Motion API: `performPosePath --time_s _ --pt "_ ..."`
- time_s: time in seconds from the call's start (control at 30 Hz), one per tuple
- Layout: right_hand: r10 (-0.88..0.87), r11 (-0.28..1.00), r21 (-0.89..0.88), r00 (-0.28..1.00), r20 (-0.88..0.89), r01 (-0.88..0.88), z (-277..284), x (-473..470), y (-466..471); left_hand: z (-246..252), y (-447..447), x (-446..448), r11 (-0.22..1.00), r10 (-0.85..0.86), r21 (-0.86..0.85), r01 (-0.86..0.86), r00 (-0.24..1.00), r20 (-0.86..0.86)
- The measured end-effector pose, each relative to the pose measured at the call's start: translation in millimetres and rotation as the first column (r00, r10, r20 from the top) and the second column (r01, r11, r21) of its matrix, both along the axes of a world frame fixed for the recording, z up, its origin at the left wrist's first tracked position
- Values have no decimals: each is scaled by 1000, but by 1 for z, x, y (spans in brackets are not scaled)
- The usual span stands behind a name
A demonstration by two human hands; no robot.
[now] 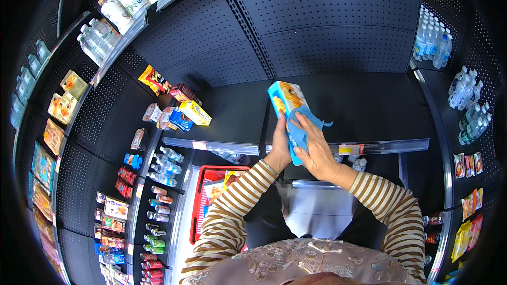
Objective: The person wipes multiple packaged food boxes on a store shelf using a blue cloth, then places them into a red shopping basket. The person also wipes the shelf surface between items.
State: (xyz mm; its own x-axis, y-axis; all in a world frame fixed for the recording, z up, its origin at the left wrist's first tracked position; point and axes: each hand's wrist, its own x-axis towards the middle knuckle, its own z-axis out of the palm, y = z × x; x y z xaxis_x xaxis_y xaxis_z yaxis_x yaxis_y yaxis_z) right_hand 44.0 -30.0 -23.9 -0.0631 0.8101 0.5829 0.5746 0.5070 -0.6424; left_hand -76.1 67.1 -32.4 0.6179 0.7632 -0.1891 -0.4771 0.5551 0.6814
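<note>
A blue-and-white snack box with pictured food on its faces is tilted in front of me, above the front part of a black shelf. My left hand grips its left side near the lower end. Over its right side lies a blue cloth, pressed against the box by my right hand with fingers spread along it. The cloth hides part of the box's face, and a loose corner of it sticks out to the right.
On the black shelf, a yellow box, a blue pack and other snacks cluster at left. A red basket holding packages stands low at left. Bottles and cans line the side shelves. A perforated back panel rises behind.
</note>
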Motion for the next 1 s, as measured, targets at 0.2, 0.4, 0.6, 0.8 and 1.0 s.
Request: performPosePath --time_s 0.2,0.4,0.6,0.8,1.0 --pt "-174 985 -17 983 -59 173 2 34 23 -11 -27 17 959 -279 -58 276 959 -56" --pt "-269 949 -214 948 -168 231 -9 42 26 -8 -29 24 977 -211 -37 210 977 -40" --pt "-153 974 -194 971 -185 117 -31 19 8 -3 -3 14 991 13 129 -24 996 83" --pt "-173 795 -424 508 -844 -434 -39 17 7 8 10 -2 943 107 286 -169 970 219" --pt "-268 663 -212 37 -963 -718 -33 28 11 17 12 -7 922 18 368 -118 964 264"
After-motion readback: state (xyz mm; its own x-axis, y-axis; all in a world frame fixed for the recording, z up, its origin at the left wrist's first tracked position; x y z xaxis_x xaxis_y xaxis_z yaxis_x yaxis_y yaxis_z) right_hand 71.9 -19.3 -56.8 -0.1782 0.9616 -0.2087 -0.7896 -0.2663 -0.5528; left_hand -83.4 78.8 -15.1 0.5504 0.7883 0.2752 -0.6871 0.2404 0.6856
